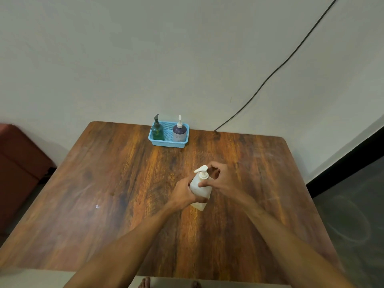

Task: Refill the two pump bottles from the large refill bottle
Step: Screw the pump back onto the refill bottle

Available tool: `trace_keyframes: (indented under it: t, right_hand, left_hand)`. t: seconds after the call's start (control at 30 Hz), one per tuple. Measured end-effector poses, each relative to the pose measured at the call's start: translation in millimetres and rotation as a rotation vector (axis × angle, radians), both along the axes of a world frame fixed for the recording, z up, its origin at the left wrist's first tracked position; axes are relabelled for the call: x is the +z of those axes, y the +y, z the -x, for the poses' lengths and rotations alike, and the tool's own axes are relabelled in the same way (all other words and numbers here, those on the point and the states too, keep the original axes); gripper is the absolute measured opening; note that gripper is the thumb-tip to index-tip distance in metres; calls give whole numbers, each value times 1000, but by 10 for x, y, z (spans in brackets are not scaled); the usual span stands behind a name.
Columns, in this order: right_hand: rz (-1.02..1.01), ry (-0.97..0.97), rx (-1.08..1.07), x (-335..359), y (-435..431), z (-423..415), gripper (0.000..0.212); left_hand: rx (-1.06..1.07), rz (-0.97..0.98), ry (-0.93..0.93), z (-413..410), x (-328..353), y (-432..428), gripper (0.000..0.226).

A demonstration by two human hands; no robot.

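A white pump bottle (199, 189) stands on the wooden table (116, 183) near its middle. My left hand (184, 193) is wrapped around the bottle's body. My right hand (221, 178) has its fingers at the neck, just under the white pump head (202, 171). At the table's far edge a blue basket (158, 142) holds a dark green pump bottle (157, 129) on its left side and a purple bottle with a white pump (179, 131) on its right side.
A pale wall rises right behind the table. A black cable (270, 76) runs down the wall to the table's far right edge. A reddish-brown seat (18, 163) stands to the left. Dark floor lies to the right.
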State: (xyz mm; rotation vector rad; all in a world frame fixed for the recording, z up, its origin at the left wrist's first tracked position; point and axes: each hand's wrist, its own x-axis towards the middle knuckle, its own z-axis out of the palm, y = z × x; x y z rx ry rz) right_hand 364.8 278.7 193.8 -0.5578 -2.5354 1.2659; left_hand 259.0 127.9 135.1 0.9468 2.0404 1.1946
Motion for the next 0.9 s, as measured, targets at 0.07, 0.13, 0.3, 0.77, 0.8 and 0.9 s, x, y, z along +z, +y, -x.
trace_keyframes:
  t: [0.07, 0.13, 0.3, 0.77, 0.8, 0.9]
  right_hand:
    - [-22, 8, -13, 7, -14, -8, 52]
    - [97, 38, -5, 25, -1, -20, 59]
    - [234, 121, -18, 64, 29, -10, 47]
    - [244, 179, -109, 138, -32, 92, 55]
    - [225, 183, -122, 133, -47, 108, 58]
    - [237, 207, -132, 146, -65, 107, 72]
  left_hand:
    - [3, -13, 4, -11, 30, 9, 81]
    - [15, -11, 13, -4, 41, 6, 83]
    - [13, -13, 44, 30, 69, 2, 82]
    - [31, -33, 51, 80, 210, 116, 87]
    - [31, -28, 48, 71, 215, 120, 85]
    - [29, -17, 47, 56, 209, 129, 83]
